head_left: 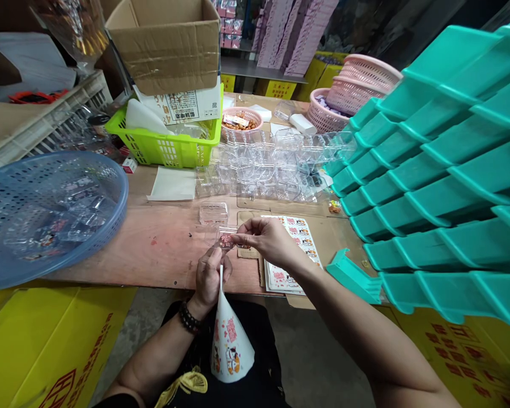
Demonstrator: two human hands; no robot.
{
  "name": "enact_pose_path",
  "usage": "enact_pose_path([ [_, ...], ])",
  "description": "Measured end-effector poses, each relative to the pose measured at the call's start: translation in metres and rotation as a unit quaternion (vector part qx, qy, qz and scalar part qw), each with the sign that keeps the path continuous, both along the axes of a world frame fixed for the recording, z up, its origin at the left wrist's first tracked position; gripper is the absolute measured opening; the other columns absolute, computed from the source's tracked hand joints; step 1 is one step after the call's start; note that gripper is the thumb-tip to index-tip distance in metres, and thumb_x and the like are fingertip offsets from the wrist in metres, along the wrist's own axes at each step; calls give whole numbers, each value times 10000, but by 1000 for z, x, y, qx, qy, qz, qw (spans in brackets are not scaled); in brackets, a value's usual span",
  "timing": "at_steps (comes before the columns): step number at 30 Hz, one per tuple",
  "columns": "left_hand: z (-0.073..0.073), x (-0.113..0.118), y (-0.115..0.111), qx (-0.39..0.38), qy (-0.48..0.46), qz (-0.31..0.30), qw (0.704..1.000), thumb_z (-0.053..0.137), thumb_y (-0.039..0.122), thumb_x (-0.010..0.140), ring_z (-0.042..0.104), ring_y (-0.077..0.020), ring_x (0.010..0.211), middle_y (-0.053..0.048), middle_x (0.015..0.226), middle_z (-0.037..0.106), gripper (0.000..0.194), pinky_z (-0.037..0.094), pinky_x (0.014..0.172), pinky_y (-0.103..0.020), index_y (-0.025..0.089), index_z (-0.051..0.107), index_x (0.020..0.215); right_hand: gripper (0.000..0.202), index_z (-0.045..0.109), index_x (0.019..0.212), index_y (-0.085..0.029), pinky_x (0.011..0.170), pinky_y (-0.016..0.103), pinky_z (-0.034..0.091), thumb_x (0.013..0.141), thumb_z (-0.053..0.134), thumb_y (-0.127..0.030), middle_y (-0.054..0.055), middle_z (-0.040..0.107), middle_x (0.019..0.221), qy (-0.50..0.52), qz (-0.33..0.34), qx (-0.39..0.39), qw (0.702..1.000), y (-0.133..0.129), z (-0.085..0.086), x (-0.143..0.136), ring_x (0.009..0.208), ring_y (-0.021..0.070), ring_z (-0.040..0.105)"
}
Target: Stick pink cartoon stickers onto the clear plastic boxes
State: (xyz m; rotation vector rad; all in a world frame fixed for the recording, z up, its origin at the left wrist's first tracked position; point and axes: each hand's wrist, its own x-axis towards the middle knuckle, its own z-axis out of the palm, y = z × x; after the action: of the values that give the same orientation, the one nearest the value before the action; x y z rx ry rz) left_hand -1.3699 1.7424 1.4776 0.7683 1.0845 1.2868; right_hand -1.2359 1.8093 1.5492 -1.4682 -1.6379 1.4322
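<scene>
My left hand (pixel 208 277) is closed around the pinched top of a white sticker sheet (pixel 232 345), which hangs curled like a cone over my lap. The same fingers steady a small clear plastic box (pixel 221 233) above the table's front edge. My right hand (pixel 266 241) pinches a clear sticker with pink print (pixel 226 240) against the box; its fingertips partly cover it. Another clear plastic box (pixel 213 213) rests just beyond. Beside my right wrist lies a stack of printed sticker sheets (pixel 300 238), partly hidden by the forearm.
Rows of clear plastic boxes (pixel 259 164) stand at the table's back. A blue basket (pixel 121 212) with packages is at left, near a green basket (pixel 165 147) bearing a carton (pixel 170 62). Stacked teal trays (pixel 450 187) crowd the right. Pink baskets (pixel 357 85) stand behind.
</scene>
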Motion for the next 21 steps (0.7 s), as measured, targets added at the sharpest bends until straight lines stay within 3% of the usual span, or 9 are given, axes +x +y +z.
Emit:
enact_pose_path([
  [5,5,9,1,-8,-9,59,998,615,692,767,276,-56,344,72,384,378,553,187,381,-223,141,660,748,430,663,700,-155,519,250,351,723,744,-577,22,651,648,-68,18,34,997,-6,4,-6,561,108,514],
  [8,3,12,2,-22,-23,73,997,621,712,759,267,-56,326,83,370,364,570,182,358,-214,146,679,792,357,678,931,-183,598,279,420,780,736,-501,51,718,777,-174,14,106,979,-13,8,-1,673,170,625],
  [11,-1,9,2,-15,-42,85,995,635,734,729,256,-49,307,85,356,352,570,171,337,-204,165,639,711,725,543,1259,-175,706,371,491,692,796,-551,139,717,1016,-275,-16,151,949,-15,7,10,864,288,678],
  [13,-4,6,2,-11,-59,74,995,645,734,720,247,-41,300,80,371,374,568,154,327,-199,168,620,684,845,492,1321,-154,786,411,521,655,812,-564,191,649,1206,-237,37,130,962,-10,2,17,999,321,664],
  [16,-6,-1,1,3,-61,50,997,641,692,759,264,-36,309,63,413,453,532,162,332,-196,160,660,777,710,528,1268,-146,885,390,533,702,797,-477,168,617,1268,-66,159,76,982,9,-12,21,1087,275,641],
  [18,-7,-5,2,6,-43,59,997,626,658,792,304,-32,333,21,549,602,525,187,342,-194,159,685,944,672,526,1267,-146,942,407,517,712,802,-406,158,613,1263,-29,136,111,984,28,-24,15,1121,266,622],
  [21,-4,-10,7,-15,-21,96,995,587,617,831,334,-20,358,-51,834,724,549,216,343,-194,168,642,1142,761,454,1364,-143,1044,465,451,703,811,-263,189,537,1365,-97,53,218,970,59,-44,-5,1230,293,551],
])
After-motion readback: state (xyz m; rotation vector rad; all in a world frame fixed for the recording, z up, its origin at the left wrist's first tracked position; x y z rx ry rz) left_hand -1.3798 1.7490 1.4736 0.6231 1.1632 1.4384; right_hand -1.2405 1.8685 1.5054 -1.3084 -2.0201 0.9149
